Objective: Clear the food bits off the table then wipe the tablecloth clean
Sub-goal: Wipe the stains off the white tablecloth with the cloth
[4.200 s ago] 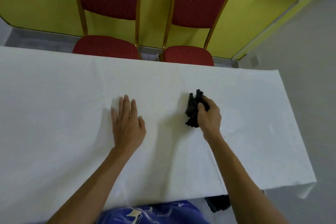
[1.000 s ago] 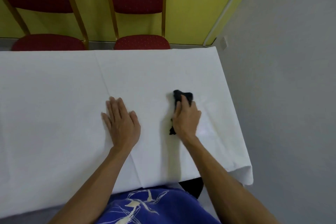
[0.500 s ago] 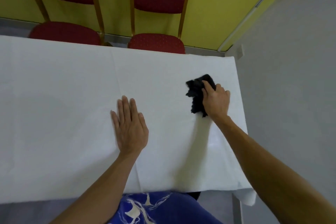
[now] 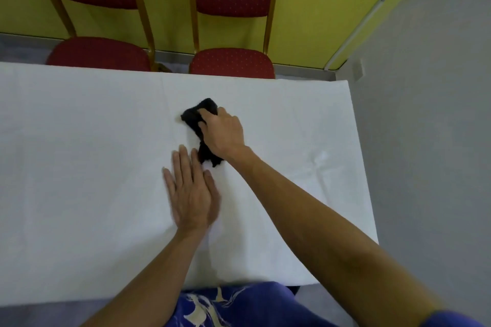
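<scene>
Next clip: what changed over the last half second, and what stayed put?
The right hand swept the black cloth leftward across the white tablecloth, from near the table's right end to just beyond the left hand. The cloth stays bunched in the right hand's grip. The left hand stays flat on the tablecloth. No food bits are visible.

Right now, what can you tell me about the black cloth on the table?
The black cloth is a soft, crumpled rag, bunched rather than folded, lying on the white tablecloth toward the far side. The right hand presses down on it, covering its middle, so one lump shows beyond the fingers and a tail sticks out near the wrist. That tail lies just beside the fingertips of the flat left hand.
</scene>
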A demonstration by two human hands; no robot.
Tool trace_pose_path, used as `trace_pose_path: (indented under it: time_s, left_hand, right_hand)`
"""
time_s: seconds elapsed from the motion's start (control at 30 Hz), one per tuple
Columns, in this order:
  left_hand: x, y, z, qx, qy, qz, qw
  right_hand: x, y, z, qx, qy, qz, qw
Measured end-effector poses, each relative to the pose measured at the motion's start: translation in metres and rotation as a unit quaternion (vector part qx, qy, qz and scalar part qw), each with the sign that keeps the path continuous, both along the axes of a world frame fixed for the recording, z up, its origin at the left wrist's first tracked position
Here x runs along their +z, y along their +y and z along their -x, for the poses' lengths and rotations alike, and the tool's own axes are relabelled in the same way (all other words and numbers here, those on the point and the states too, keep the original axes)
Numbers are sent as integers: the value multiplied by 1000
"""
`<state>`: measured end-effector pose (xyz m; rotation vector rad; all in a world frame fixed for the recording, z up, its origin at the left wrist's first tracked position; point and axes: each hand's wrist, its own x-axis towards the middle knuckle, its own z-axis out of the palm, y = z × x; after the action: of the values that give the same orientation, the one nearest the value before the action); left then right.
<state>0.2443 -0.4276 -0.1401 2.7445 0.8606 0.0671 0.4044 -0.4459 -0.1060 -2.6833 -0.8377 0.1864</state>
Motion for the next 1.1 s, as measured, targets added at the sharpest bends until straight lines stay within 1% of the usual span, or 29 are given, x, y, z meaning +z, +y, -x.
trace_pose_path:
  time_s: [0.1,0.17,0.27,0.43,0.5,0.53,0.6,0.67,0.73,0.8,0.87,0.93,1.0,1.1]
  left_hand:
    - [-1,2,1,-13,-7,-4,1000]
    - [-1,-1,1,-20,-4,-7,1000]
    - [-2,-1,0,-21,-3,-11,1000]
    - [-3,4,3,-20,-17,-20,999]
    - [-3,3,2,-19,-23,-19,999]
    - [-3,3,2,-17,-23,-19,999]
    - [-3,3,3,-13,-22,-21,999]
    - [-3,4,2,-9,-17,-24,1000]
    - [-4,2,1,-6,-12,-23,1000]
    - [-4,2,1,-4,-8,-20,1000]
    - [-3,1,1,-7,-8,-11,1000]
    - [-3,1,2,-10,-13,-11,1000]
    - [-3,2,1,-8,-22,-12,1000]
    - [-4,3,1,-12,-22,-25,999]
  right_hand:
    - [-10,-35,-19,-4,-41,10,999]
    - [-13,-71,-39,-33,-62,19,997]
    - [-13,-121,-71,-86,-79,60,991]
    - [-7,-185,-121,-175,-82,124,973]
    - [-2,-203,-140,-228,-62,151,960]
    - [1,-210,-147,-263,-46,150,952]
    - [7,-215,-154,-336,-4,115,935]
    - [13,-200,-146,-370,14,37,928]
    - [22,-167,-112,-345,5,-32,938]
    - [24,-129,-56,-253,12,-79,964]
    - [14,-99,11,-168,58,-101,979]
    - [3,-81,68,-131,100,-97,981]
    - [-3,-83,91,-135,100,-93,981]
    - [-7,-129,80,-196,53,-84,976]
